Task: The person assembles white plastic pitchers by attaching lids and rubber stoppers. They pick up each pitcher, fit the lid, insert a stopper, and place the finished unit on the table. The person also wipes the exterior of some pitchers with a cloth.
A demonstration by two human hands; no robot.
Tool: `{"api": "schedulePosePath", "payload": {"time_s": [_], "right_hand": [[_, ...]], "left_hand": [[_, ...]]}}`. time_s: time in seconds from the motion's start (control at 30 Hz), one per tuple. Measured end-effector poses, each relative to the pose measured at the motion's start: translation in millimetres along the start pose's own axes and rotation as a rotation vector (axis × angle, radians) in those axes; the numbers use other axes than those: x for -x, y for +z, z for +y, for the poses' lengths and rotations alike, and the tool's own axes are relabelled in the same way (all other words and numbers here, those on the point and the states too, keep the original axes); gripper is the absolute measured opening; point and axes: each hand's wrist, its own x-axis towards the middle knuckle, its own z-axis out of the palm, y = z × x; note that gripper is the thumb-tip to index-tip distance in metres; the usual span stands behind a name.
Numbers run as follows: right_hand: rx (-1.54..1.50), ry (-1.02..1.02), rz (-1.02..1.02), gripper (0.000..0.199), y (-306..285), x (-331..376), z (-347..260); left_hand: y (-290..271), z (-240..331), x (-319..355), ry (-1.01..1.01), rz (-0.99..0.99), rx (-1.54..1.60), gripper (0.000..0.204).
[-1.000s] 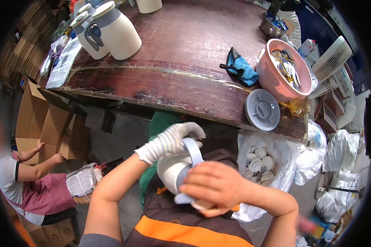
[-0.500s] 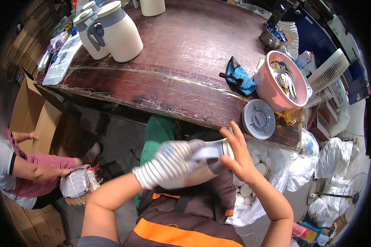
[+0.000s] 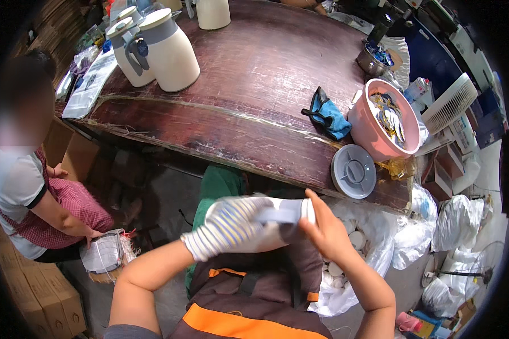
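Observation:
In my lap lies a cream-white thermos jug (image 3: 253,244) with a grey collar and handle, tilted on its side with its top toward the right. My left hand (image 3: 230,223), in a striped knit glove, is closed around its body by the handle. My bare right hand (image 3: 324,227) curls over the jug's top end, thumb and fingers against the white lid (image 3: 309,209). The palm hides part of that lid. On the table edge beyond my right hand rests a grey round divided dish (image 3: 353,171).
A dark red table (image 3: 254,73) spans ahead, with upright thermos jugs (image 3: 169,56) at its left. A blue glove (image 3: 329,116) and a pink tub (image 3: 385,121) of small parts sit at right. White discs fill a bag (image 3: 353,237) below. A person (image 3: 45,198) sits at left.
My right hand has closed in from spread fingers onto the jug's lid end. The jug lies a little flatter. The seated person at left shows more fully.

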Motion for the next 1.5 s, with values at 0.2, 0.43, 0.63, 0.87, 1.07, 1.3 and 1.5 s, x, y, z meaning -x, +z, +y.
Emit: {"api": "schedulePosePath", "payload": {"time_s": [0.2, 0.43, 0.63, 0.87, 1.07, 1.3, 1.5], "right_hand": [[0.405, -0.825, 0.009, 0.067, 12.3, 32.7, -38.2], [0.196, -0.971, 0.244, 0.04, 19.8, -10.0, 18.9], [-0.352, -0.189, 0.45, 0.024, 37.3, -30.3, 37.8], [-0.318, -0.367, 0.555, 0.022, 13.2, -34.8, 26.1], [0.218, -0.09, 0.934, 0.022, -159.5, -76.5, 66.8], [1.114, 0.56, 0.616, 0.035, -248.9, -121.1, 111.0], [1.113, 0.443, 0.994, 0.025, -250.2, -123.3, 137.1]], "left_hand": [[10.7, -42.1, -41.7, 0.014, -0.209, 0.661, 0.02], [-3.1, -7.0, -34.3, -0.247, -0.205, 0.229, 0.031], [15.8, 57.4, 16.6, -0.177, -0.386, -0.017, 0.042], [9.4, 46.8, 16.1, -0.157, -0.141, 0.223, 0.044], [-19.6, 57.8, 24.7, -0.455, 0.023, 1.047, 0.022], [14.6, 42.7, 7.9, -0.476, -0.025, 1.179, 0.029], [15.2, 48.1, 3.8, -0.477, 0.031, 1.365, 0.028]]}}
